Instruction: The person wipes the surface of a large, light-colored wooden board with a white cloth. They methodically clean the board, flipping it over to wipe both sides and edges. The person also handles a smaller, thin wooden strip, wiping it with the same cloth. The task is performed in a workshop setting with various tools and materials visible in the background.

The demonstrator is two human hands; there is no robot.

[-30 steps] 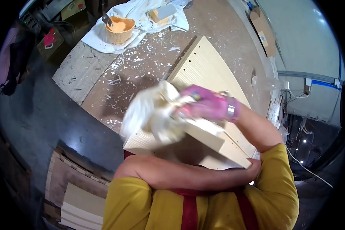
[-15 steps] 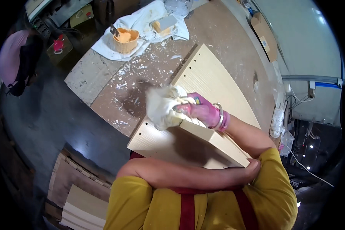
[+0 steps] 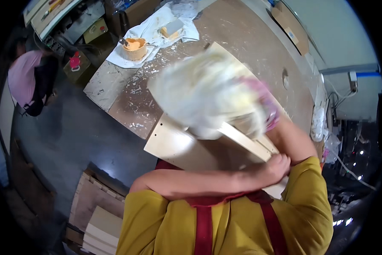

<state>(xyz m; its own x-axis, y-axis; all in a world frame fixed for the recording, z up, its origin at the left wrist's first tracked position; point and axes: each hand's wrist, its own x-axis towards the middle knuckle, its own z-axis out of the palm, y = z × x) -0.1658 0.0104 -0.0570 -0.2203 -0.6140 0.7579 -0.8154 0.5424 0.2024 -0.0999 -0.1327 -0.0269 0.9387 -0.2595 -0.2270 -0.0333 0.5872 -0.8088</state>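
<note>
My right hand (image 3: 265,102), in a pink glove, grips a bunched white rag (image 3: 199,95). Both are smeared by motion, and the rag spreads over the middle of a pale wood-grain panel (image 3: 174,146) with small dark holes near its left edge. Along the panel stands a narrow pale board (image 3: 248,143), its far end hidden by the rag. Reaching across my body, my left hand (image 3: 279,165) is closed on the near right end of this board, fingers curled over it.
The panel lies on a brown worktable (image 3: 225,21) spotted with white flecks. At the far left, an orange tub of paste (image 3: 135,52) with a tool in it rests on a white cloth (image 3: 119,60), near a grey block (image 3: 174,26). A person (image 3: 26,76) in pink is at left.
The rag has swung right and spread out into a blur, with my right hand moving right too. My left hand has shifted slightly up, its fingers now showing over the board's end.
</note>
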